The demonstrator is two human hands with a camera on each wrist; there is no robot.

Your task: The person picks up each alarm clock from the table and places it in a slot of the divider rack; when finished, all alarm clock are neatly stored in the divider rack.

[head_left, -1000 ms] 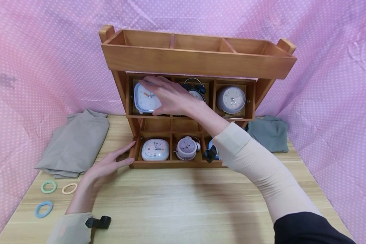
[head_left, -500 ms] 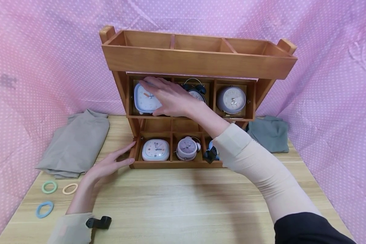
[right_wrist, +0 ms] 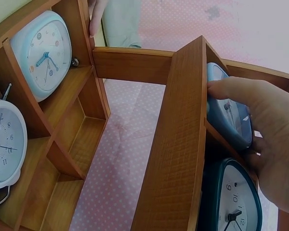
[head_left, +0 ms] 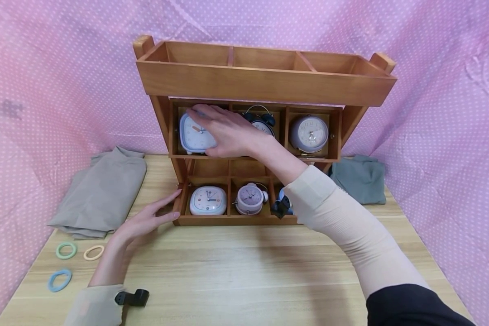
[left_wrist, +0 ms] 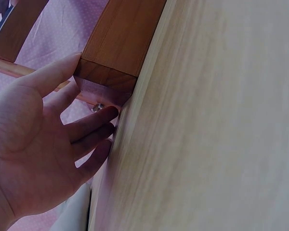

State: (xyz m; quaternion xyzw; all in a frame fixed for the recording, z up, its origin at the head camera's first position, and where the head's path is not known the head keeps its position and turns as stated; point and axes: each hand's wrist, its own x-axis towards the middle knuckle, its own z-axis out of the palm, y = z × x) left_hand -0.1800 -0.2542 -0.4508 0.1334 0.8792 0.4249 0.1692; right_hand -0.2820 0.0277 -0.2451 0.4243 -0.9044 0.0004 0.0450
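In the head view, my right hand holds a white-faced alarm clock with a pale blue rim in the middle tier's left compartment. Its fingers lie over the top and the thumb at the lower edge, covering the clock's right side. Up close in the right wrist view, the thumb presses the blue rim of this clock. My left hand touches the lower left corner of the wooden rack, fingers extended. The left wrist view shows the thumb at the corner of the wooden beam and the other fingers loosely bent beside it.
A black twin-bell clock and a lavender round clock share the middle tier. Below stand a white clock, a pale bell clock and a partly hidden blue one. Grey cloth, green cloth and rings lie on the table.
The right hand and the clock it holds have settled very slightly lower in the compartment. My left hand stays at the rack's corner.
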